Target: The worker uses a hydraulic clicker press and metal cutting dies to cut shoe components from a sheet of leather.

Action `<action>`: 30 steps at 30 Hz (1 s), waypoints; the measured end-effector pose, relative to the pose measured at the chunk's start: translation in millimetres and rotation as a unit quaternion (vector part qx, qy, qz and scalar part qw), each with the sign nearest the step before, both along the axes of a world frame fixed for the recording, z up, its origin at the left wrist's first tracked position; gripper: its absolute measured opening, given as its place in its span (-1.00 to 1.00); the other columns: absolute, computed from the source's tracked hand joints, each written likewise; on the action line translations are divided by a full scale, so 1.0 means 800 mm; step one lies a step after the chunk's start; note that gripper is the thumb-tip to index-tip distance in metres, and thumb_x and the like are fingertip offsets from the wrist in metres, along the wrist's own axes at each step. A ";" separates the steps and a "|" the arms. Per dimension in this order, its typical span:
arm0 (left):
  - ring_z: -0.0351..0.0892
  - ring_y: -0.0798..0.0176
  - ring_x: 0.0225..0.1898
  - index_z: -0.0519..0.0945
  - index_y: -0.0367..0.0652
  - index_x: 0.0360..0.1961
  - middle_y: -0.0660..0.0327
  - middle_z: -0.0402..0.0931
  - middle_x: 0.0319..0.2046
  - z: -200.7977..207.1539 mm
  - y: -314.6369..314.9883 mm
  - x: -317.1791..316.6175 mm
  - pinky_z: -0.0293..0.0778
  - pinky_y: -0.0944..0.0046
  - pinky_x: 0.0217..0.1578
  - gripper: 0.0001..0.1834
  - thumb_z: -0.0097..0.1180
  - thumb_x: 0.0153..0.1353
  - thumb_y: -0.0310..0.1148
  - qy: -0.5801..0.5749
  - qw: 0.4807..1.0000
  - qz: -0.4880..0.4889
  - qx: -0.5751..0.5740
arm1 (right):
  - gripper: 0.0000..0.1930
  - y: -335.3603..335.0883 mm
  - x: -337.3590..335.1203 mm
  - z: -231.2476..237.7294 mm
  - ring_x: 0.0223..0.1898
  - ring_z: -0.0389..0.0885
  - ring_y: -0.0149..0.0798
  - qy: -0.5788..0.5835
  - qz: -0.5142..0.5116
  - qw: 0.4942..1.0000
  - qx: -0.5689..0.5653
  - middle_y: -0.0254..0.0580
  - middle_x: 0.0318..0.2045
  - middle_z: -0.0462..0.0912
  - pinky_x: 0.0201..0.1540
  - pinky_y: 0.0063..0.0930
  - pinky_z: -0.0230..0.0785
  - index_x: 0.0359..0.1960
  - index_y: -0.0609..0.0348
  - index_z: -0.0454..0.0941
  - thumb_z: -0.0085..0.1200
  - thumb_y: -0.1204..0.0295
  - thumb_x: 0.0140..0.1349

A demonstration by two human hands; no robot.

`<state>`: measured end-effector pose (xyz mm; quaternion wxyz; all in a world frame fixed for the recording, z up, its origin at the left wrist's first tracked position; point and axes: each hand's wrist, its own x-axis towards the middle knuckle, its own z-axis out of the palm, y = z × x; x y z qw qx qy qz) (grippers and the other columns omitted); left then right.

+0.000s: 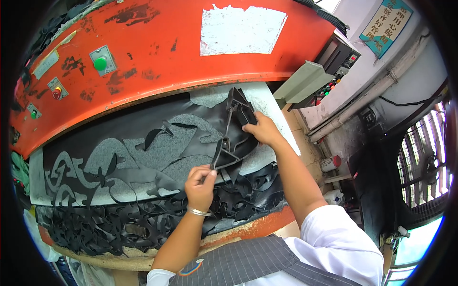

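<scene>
A dark metal cutting die (226,143), a long curved frame with cross braces, stands over the right part of a black leather sheet (210,112). My right hand (261,128) grips the die's far right side, thumb on its dark block. With fingers pinched together, my left hand (199,186) holds the near tip of the die. Curved shapes have been cut out of the sheet, and the pale grey cutting board (260,95) shows through the gaps. Part of the sheet is hidden under the die and my hands.
Heaped black leather scraps (119,221) lie along the board's near edge. An orange press beam (167,43) with a green button (100,63) and a red knob (57,93) spans the far side. A control box (336,55) stands at far right; a pipe (353,107) runs along the wall.
</scene>
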<state>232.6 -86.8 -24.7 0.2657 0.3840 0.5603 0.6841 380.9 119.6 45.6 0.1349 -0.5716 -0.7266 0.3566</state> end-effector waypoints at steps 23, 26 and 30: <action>0.53 0.41 -0.25 0.52 -0.29 -0.13 0.26 0.57 -0.27 0.068 -0.069 0.021 0.48 0.41 -0.24 -0.68 0.27 0.18 -0.33 -0.152 0.979 -0.110 -0.079 | -0.66 -0.175 0.022 -0.006 -0.27 0.48 -0.15 0.285 0.381 0.875 -0.086 -0.07 -0.33 0.47 -0.19 -0.34 0.34 -0.30 0.29 0.62 0.27 0.22 0.06; 0.55 0.42 -0.32 0.53 -0.28 -0.19 0.28 0.58 -0.37 0.074 -0.082 0.013 0.49 0.42 -0.30 -0.72 0.30 0.15 -0.36 -0.213 0.960 -0.087 -0.158 | -0.65 -0.175 0.016 -0.009 -0.28 0.47 -0.11 0.250 0.385 0.888 -0.022 -0.05 -0.35 0.45 -0.18 -0.33 0.33 -0.39 0.29 0.63 0.26 0.18 0.07; 0.56 0.41 -0.35 0.56 -0.30 -0.18 0.28 0.60 -0.36 0.068 -0.105 0.008 0.49 0.42 -0.27 -0.76 0.28 0.14 -0.46 -0.228 0.955 -0.088 -0.169 | -0.70 -0.186 0.015 -0.012 -0.27 0.42 -0.17 0.253 0.358 0.899 -0.026 -0.11 -0.42 0.42 -0.21 -0.37 0.29 -0.46 0.29 0.62 0.29 0.24 0.08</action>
